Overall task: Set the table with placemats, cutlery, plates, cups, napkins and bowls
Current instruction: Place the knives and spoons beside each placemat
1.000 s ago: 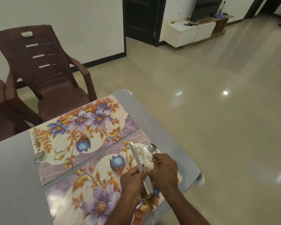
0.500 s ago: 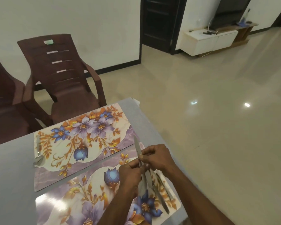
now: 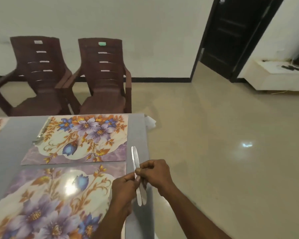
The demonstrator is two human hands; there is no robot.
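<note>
Currently both hands, left (image 3: 123,187) and right (image 3: 155,173), pinch two knives (image 3: 136,178) over the surface (image 3: 139,135) edge; risk: loose grip, knife drops to floor.

The slim silver cutlery pieces (image 3: 136,169) at lower centre look like polished metal. The near floral rectangular placemat (image 3: 50,195) is glossy, throwing glare. The grey surface (image 3: 138,135) looks matt, the brown moulded chairs (image 3: 102,75) plastic, the beige floor (image 3: 214,152) mirror-shiny.
</note>
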